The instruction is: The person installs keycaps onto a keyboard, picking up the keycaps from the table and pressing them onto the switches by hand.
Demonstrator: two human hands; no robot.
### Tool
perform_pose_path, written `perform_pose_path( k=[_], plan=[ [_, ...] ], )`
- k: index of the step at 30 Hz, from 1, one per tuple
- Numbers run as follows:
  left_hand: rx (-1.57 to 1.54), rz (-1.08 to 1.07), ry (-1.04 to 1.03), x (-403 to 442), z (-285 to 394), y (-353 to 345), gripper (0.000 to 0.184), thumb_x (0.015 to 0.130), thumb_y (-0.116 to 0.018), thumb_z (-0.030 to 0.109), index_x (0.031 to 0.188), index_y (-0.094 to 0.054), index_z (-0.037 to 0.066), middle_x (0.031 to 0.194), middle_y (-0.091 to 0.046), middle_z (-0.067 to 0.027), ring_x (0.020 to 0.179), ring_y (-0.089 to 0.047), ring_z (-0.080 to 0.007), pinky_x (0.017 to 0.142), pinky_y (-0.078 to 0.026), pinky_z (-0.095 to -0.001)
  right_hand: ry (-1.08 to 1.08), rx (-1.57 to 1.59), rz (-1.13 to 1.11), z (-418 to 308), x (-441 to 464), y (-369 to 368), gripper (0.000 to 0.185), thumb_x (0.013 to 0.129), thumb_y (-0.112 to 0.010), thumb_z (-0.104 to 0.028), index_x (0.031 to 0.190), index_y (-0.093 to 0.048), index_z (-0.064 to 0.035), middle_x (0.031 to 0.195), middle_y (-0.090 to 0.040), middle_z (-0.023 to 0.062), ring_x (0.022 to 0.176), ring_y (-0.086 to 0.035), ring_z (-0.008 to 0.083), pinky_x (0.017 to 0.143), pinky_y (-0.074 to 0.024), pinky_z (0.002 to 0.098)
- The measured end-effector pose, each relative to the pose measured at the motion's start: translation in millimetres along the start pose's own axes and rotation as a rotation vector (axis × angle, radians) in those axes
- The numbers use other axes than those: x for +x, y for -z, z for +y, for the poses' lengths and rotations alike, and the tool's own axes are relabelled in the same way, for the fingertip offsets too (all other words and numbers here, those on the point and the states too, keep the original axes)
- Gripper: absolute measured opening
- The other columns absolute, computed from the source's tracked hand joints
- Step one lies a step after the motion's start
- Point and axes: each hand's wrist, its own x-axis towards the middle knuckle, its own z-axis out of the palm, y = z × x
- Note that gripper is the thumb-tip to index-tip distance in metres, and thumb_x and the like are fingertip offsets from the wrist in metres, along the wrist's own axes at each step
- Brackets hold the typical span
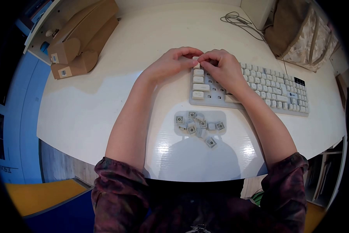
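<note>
A white keyboard [260,96] lies on the desk, with several bare switches showing at its left part beside a column of white keycaps [198,80]. At its top left corner, my left hand [173,65] has thumb and index finger closed around a corner keycap [196,65]. My right hand [224,70] comes over the keyboard from the right, its fingertips pinched together at the same keycap. Whether anything small sits between the right fingertips is hidden. Several loose keycaps [203,124] lie in a shallow translucent tray [222,114] in front of the keyboard, many upside down.
Brown cardboard pieces [83,40] lie at the back left of the white desk [85,112]. A coiled cable [240,21] and a brown bag [295,35] are at the back right. One loose keycap [211,142] lies at the tray's near edge.
</note>
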Motion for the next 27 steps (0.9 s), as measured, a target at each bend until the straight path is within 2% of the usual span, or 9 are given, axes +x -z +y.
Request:
perform_pose_path(
  k=[14, 20, 27],
  plan=[
    [0.008, -0.017, 0.037, 3, -2, -3, 0.037, 0.098, -0.059, 0.022, 0.13, -0.058, 0.004, 0.121, -0.063, -0.0068, 0.112, -0.058, -0.0152, 0.098, -0.045, -0.0285, -0.01, 0.007, -0.037, 3, 2, 1, 0.018, 0.078, -0.075, -0.022, 0.09, -0.076, -0.0086, 0.082, -0.072, 0.0075, 0.073, -0.067, 0.022, 0.069, -0.0529, 0.0349],
    [0.0, 0.006, -0.055, 7, -11, -6, 0.036, 0.098, -0.056, 0.018, 0.13, -0.057, 0.002, 0.121, -0.063, -0.0079, 0.112, -0.057, -0.0154, 0.097, -0.046, -0.029, -0.055, -0.06, -0.087, -8, 3, 4, 0.021, 0.078, -0.076, -0.025, 0.091, -0.076, -0.0086, 0.078, -0.072, 0.0066, 0.07, -0.067, 0.0196, 0.067, -0.0526, 0.0332],
    [-0.175, -0.011, 0.038, 3, -5, -3, 0.041, 0.097, -0.055, 0.018, 0.136, -0.053, 0.003, 0.129, -0.059, -0.0095, 0.117, -0.056, -0.0176, 0.101, -0.044, -0.0297, -0.11, 0.152, -0.143, 11, 9, 1, 0.022, 0.08, -0.076, -0.028, 0.09, -0.076, -0.0088, 0.078, -0.072, 0.006, 0.071, -0.067, 0.0172, 0.068, -0.052, 0.0314]
  ],
)
